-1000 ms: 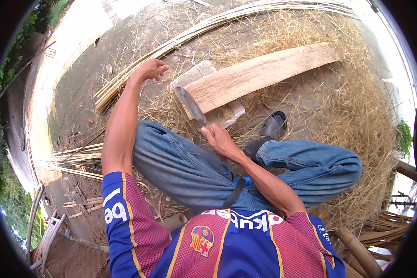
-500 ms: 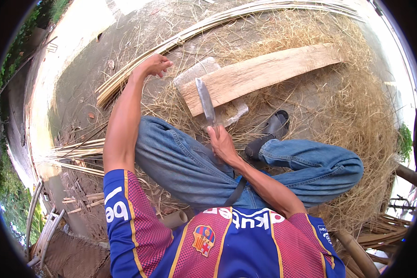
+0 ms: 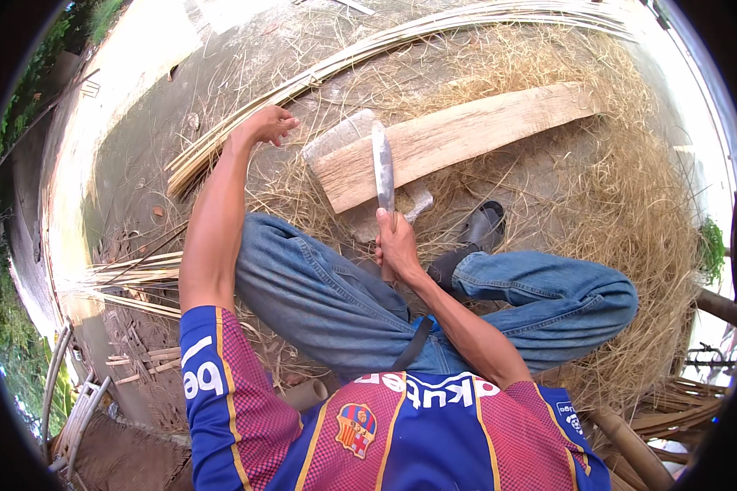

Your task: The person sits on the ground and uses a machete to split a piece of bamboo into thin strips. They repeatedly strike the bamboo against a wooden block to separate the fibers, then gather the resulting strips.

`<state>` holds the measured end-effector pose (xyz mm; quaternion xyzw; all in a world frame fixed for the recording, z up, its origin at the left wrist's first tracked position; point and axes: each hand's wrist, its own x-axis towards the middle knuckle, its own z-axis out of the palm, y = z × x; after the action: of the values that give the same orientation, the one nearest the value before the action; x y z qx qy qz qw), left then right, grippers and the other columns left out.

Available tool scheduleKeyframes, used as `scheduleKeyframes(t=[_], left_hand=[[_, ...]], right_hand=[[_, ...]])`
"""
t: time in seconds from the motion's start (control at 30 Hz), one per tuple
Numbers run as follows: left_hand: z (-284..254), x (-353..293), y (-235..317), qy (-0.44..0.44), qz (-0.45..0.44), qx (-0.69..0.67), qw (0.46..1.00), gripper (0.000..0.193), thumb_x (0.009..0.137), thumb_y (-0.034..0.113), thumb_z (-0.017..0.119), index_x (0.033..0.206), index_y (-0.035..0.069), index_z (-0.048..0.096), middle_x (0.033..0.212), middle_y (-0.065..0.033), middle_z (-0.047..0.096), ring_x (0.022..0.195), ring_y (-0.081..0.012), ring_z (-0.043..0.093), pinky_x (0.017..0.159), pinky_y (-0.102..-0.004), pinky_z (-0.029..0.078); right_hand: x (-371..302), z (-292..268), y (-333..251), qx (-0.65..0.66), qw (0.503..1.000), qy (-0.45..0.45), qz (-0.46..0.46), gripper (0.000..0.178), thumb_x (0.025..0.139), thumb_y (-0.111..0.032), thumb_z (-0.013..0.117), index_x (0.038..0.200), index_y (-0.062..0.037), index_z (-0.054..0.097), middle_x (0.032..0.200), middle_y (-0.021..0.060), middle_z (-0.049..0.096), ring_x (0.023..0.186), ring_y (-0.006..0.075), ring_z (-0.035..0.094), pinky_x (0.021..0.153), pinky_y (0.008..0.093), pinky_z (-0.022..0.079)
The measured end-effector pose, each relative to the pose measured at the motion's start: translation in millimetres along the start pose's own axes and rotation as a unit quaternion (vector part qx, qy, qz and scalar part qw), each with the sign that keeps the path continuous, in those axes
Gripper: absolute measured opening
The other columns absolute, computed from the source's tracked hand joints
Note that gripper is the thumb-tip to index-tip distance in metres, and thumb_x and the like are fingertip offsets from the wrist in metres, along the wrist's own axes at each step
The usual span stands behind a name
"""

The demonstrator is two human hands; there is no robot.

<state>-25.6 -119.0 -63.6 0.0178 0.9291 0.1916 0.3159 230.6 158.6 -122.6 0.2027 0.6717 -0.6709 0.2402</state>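
My right hand (image 3: 397, 244) is wrapped round the handle of a large knife (image 3: 383, 164). Its broad grey blade points away from me, across the left end of a long wooden board (image 3: 475, 135). A pale stone block (image 3: 344, 135) shows from under that end of the board. Farther left, my left hand (image 3: 269, 125) is stretched out beside a long bundle of thin split bamboo strips (image 3: 213, 155). Its fingers are loosely bent and apart, and I see nothing in them.
Heaps of dry shavings (image 3: 630, 213) cover the ground on the right and around the board. More split strips (image 3: 139, 274) lie by my left knee. A cut bamboo tube (image 3: 305, 394) is close to my left side. My sandalled foot (image 3: 487, 225) rests right of the knife.
The knife has swung from leaning left to nearly straight ahead, its tip moving right and a little farther off. My left hand has shifted slightly left and nearer.
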Motion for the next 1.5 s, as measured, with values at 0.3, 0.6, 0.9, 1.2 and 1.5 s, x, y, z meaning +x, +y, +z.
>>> scheduleKeyframes(t=[0.3,0.6,0.9,1.2,1.5], left_hand=[[1,-1,5,0.01,0.012,0.024,1.0,0.046,0.101,0.043,0.054,0.123,0.003,0.066,0.097,-0.012,0.072,0.079,-0.0185,0.073,0.08,-0.0417,0.055],[-3,-3,-2,0.0,-0.012,0.013,1.0,0.045,0.101,0.041,0.056,0.124,0.004,0.066,0.097,-0.0107,0.073,0.074,-0.0163,0.071,0.077,-0.039,0.054],[0,-5,11,0.009,-0.012,0.027,1.0,0.044,0.101,0.04,0.057,0.124,0.005,0.067,0.104,-0.0133,0.074,0.073,-0.016,0.071,0.08,-0.0382,0.055],[1,1,-2,0.003,0.0,0.028,1.0,0.046,0.101,0.044,0.053,0.119,0.004,0.067,0.098,-0.01,0.072,0.077,-0.0175,0.072,0.081,-0.0404,0.054],[1,0,4,0.004,-0.005,0.028,1.0,0.046,0.101,0.043,0.054,0.124,0.004,0.066,0.099,-0.0107,0.073,0.078,-0.0177,0.073,0.081,-0.0403,0.054]], right_hand=[[4,5,-7,-0.077,0.993,-0.085,-0.033,0.044,0.101,-0.044,0.054,0.094,-0.001,0.05,0.067,0.0084,0.056,0.051,0.0141,0.058,0.041,0.0323,0.046],[61,-106,-22,0.228,0.964,0.115,-0.07,0.04,0.104,-0.044,0.05,0.101,-0.0048,0.048,0.073,0.0035,0.053,0.052,0.0107,0.053,0.044,0.0279,0.049],[14,-31,-21,-0.059,0.997,-0.046,-0.03,0.042,0.103,-0.043,0.049,0.103,-0.0007,0.05,0.064,0.0049,0.054,0.048,0.0134,0.056,0.043,0.0313,0.048],[10,-18,-15,-0.032,0.999,-0.014,-0.03,0.042,0.103,-0.04,0.049,0.094,0.0008,0.05,0.06,0.0065,0.053,0.047,0.0163,0.054,0.046,0.0356,0.044],[1,0,-10,-0.088,0.991,-0.081,-0.057,0.038,0.103,-0.035,0.05,0.092,0.0011,0.051,0.062,0.0123,0.054,0.054,0.023,0.056,0.054,0.0413,0.045]])
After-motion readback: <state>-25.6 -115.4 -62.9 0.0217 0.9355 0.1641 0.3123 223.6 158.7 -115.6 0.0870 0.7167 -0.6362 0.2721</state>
